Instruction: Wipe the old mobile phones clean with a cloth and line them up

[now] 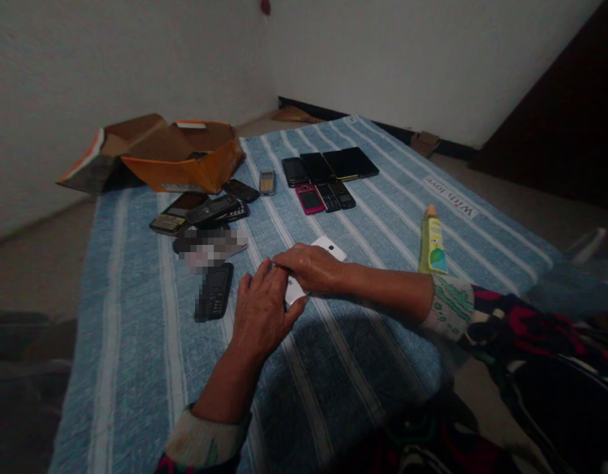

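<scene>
Cloth (140, 368), blue with white stripes; orange cardboard box (185, 172) at its far-left corner. Left hand (261, 306) has fingers slightly spread, right hand (313, 266) curls against it, white phone panel (294, 291) between them; can't tell if either pinches it. I'd keep it flat, pressure even along edges. Yellow bottle (435, 243) print too blurry; cloth's printed strip (450, 195) reads "With love".

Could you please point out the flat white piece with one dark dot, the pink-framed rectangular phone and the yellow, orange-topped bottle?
Flat white piece (336, 250): head view, exposed surface.
Pink-framed phone (309, 199): head view, middle of its face.
Yellow bottle (435, 238): head view, printed front.
</scene>
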A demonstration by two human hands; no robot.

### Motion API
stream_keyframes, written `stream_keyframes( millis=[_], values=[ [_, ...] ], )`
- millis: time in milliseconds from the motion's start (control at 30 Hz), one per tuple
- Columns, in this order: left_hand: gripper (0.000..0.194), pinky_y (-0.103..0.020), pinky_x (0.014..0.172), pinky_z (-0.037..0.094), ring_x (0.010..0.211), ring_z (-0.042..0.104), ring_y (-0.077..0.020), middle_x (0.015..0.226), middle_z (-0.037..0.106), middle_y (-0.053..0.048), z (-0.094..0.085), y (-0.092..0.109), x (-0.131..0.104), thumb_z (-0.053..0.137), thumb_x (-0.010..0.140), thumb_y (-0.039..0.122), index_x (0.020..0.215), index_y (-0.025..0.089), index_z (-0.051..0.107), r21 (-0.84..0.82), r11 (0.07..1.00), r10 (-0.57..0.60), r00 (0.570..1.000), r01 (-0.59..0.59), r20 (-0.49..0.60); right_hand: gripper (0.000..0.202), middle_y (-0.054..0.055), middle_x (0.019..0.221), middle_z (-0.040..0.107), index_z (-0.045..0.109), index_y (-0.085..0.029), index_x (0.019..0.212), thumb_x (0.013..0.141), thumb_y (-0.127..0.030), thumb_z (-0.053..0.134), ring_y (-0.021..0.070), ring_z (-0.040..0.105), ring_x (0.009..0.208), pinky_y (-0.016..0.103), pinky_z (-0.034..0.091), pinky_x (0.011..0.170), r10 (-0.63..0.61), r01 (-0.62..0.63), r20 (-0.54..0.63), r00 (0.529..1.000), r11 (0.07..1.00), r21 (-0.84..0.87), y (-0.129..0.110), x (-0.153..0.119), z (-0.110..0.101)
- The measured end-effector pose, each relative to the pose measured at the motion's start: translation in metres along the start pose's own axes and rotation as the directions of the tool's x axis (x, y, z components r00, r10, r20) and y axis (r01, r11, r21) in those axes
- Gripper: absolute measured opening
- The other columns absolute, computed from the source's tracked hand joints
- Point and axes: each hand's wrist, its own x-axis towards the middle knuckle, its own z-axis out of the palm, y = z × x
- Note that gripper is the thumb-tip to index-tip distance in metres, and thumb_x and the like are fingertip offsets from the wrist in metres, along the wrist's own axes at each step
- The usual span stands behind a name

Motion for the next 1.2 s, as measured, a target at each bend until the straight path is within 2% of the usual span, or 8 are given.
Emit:
stream_keyframes(
  millis=[167, 267, 600, 867, 933, 1033, 1133, 1200],
  values=[
    [0.056, -0.06, 0.105, 0.032, 0.136, 0.036, -0.0403, 0.135, 0.055, -0.019, 0.005, -0.005, -0.002, 0.057, 0.083, 0.043, 0.13, 0.014, 0.048, -0.022, 1.0, 0.008, 0.999, -0.009, -0.034, 0.025, 0.005, 0.102, 0.069, 0.061, -0.017, 0.11, 0.088, -0.008, 0.052, 0.0185, 0.059, 0.095, 0.03, 0.041, 0.086, -0.099, 0.097, 0.038, 0.994, 0.994, 0.042, 0.005, -0.005, -0.007],
    [0.055, -0.059, 0.106, 0.031, 0.137, 0.035, -0.0398, 0.138, 0.051, -0.019, 0.01, -0.009, -0.004, 0.056, 0.083, 0.049, 0.127, 0.016, 0.05, -0.029, 0.999, 0.011, 0.997, -0.013, -0.075, 0.024, 0.006, 0.099, 0.068, 0.063, -0.016, 0.11, 0.09, -0.009, 0.051, 0.0193, 0.058, 0.094, 0.03, 0.041, 0.085, -0.097, 0.098, 0.038, 0.995, 0.995, -0.005, 0.006, -0.008, -0.008],
    [0.066, -0.057, 0.106, 0.031, 0.136, 0.034, -0.0415, 0.14, 0.047, -0.023, 0.018, -0.014, -0.005, 0.056, 0.079, 0.059, 0.124, 0.011, 0.048, -0.023, 0.998, -0.055, 0.993, 0.053, -0.103, 0.018, 0.009, 0.096, 0.065, 0.066, -0.013, 0.098, 0.088, -0.009, 0.051, 0.0217, 0.054, 0.092, 0.031, 0.042, 0.078, -0.033, 0.052, 0.102, 0.994, 0.981, -0.186, 0.005, -0.01, -0.012],
    [0.067, -0.058, 0.105, 0.031, 0.134, 0.035, -0.0424, 0.139, 0.048, -0.022, 0.019, -0.014, -0.006, 0.057, 0.076, 0.063, 0.121, 0.013, 0.05, -0.019, 0.995, -0.102, 0.989, 0.101, -0.109, 0.019, 0.012, 0.093, 0.064, 0.067, -0.011, 0.09, 0.091, -0.01, 0.048, 0.0221, 0.053, 0.09, 0.033, 0.042, 0.078, 0.139, -0.122, 0.054, 0.989, 0.96, -0.251, 0.014, -0.021, -0.015],
    [0.069, -0.058, 0.105, 0.031, 0.135, 0.034, -0.0425, 0.139, 0.048, -0.022, 0.019, -0.014, -0.006, 0.057, 0.076, 0.065, 0.121, 0.013, 0.05, -0.026, 0.994, -0.112, 0.988, 0.11, -0.11, 0.019, 0.012, 0.094, 0.063, 0.067, -0.011, 0.091, 0.091, -0.012, 0.048, 0.0228, 0.053, 0.091, 0.033, 0.043, 0.079, 0.107, -0.089, 0.056, 0.993, 0.963, -0.254, 0.006, -0.023, -0.013],
    [0.068, -0.058, 0.106, 0.03, 0.135, 0.034, -0.0424, 0.14, 0.047, -0.022, 0.019, -0.014, -0.006, 0.058, 0.076, 0.064, 0.12, 0.013, 0.05, -0.043, 0.992, -0.122, 0.987, 0.119, -0.103, 0.017, 0.012, 0.095, 0.063, 0.066, -0.011, 0.093, 0.09, -0.014, 0.049, 0.0232, 0.053, 0.092, 0.035, 0.043, 0.082, -0.034, 0.056, 0.1, 0.994, 0.972, -0.229, -0.007, -0.026, -0.01],
    [0.065, -0.058, 0.106, 0.03, 0.135, 0.035, -0.0425, 0.14, 0.047, -0.023, 0.018, -0.015, -0.006, 0.058, 0.076, 0.062, 0.118, 0.013, 0.051, -0.051, 0.993, -0.114, 0.989, 0.109, -0.099, 0.014, 0.012, 0.095, 0.063, 0.066, -0.011, 0.093, 0.088, -0.014, 0.053, 0.0236, 0.053, 0.095, 0.035, 0.043, 0.085, -0.166, 0.194, 0.158, 0.973, 0.964, -0.18, -0.013, -0.03, -0.011],
    [0.065, -0.058, 0.105, 0.031, 0.135, 0.035, -0.0425, 0.139, 0.048, -0.022, 0.018, -0.016, -0.006, 0.057, 0.077, 0.063, 0.118, 0.013, 0.05, -0.049, 0.994, -0.105, 0.99, 0.101, -0.099, 0.014, 0.011, 0.096, 0.062, 0.066, -0.011, 0.093, 0.088, -0.012, 0.053, 0.0231, 0.053, 0.096, 0.034, 0.044, 0.085, -0.193, 0.221, 0.175, 0.966, 0.962, -0.159, -0.012, -0.032, -0.013]
  ],
)
